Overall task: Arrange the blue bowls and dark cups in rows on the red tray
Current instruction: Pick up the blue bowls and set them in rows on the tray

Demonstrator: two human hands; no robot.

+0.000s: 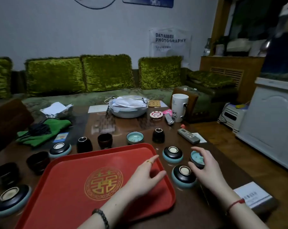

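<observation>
Blue bowl (197, 158) at the desk's right edge, just right of the red tray (83, 171), tilted on its side with the glazed mouth facing left and slightly up toward the camera, dark foot turned away to the right. No real long axis, being round; axis of symmetry lying close to level, pointing leftward. Right hand (204, 164) clamped on this bowl, thumb over the top rim, fingers curled round the far side. Left hand (146, 174) spread open above the tray's right part, fingers apart, holding nothing, a ring on one finger.

Tray bare so far; other bowls and dark cups (105, 140) standing round it on the desk (206, 212), several bowls upside down, two of them (172, 154) (183, 176) just beside the held one.

Likely step: carrying the bowl onto the tray. Best lifted clear of the two neighbours before swinging left, turned level in the air, set down flat in a far corner to start a row, leaving room alongside. Grip kept firm on the rim; glaze probably slippery.
</observation>
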